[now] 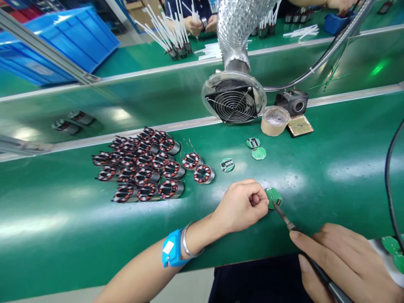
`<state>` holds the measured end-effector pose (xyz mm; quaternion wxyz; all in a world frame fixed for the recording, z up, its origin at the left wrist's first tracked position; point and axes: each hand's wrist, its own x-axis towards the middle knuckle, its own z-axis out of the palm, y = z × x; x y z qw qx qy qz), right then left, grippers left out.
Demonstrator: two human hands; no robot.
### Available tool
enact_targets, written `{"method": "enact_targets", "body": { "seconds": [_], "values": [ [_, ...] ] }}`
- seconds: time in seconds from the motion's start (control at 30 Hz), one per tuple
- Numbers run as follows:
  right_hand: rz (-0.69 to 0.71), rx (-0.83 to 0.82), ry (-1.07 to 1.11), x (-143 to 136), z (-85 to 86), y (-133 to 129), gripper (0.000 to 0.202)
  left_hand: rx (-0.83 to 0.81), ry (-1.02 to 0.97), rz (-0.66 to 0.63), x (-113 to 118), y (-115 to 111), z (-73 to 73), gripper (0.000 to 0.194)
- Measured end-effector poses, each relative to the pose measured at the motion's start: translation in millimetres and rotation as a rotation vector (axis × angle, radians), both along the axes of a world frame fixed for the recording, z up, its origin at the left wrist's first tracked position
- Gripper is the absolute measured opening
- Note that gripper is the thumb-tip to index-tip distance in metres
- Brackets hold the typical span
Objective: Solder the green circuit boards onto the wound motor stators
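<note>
A round green circuit board (273, 196) lies at the middle right of the bench, with a small dark component near its lower edge. At its left edge, my left hand (244, 204) is closed, thumb and fingers pinched together against the rim; the fingertips are partly hidden. My right hand (344, 261) grips a soldering iron (307, 252) by its dark handle. The iron's tip touches or nearly touches the board's face, close to my left fingertips. Farther back lie more round boards, one plain green (259, 153) and others with black components (227, 165).
Several copper-wound motor stators (170, 189) stand grouped on the left. A fume extractor fan (235, 103) hangs at the back, beside a tape roll (275, 120) and a soldering iron stand (293, 103). A black cable (389, 181) runs down the right. Across the partition, another person's hands (200, 25) work.
</note>
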<state>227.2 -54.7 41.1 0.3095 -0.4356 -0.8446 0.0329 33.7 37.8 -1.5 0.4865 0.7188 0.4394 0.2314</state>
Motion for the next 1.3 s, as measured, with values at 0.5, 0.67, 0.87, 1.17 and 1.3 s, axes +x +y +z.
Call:
{"method": "enact_targets", "body": {
  "seconds": [0.5, 0.67, 0.87, 1.17, 1.3],
  "values": [
    [-0.070, -0.036, 0.292, -2, -35.3, 35, 0.031, 0.011, 0.022, -0.025, 1, 3, 0.1, 0.008],
    [0.042, -0.151, 0.318, -9, -55.6, 50, 0.027, 0.005, -0.060, -0.116, -22, 4, -2.6, 0.016],
    [0.049, -0.162, 0.308, -4, -58.7, 48, 0.032, -0.024, -0.208, -0.121, -29, 1, -10.3, 0.010],
    [0.084, -0.014, 0.359, -9, -42.1, 50, 0.035, -0.121, -0.152, -0.105, -1, 1, -2.0, 0.011],
    [0.111, -0.019, 0.231, -5, -47.2, 49, 0.036, -0.131, -0.136, -0.124, -5, -1, -1.1, 0.016]
  ]
}}
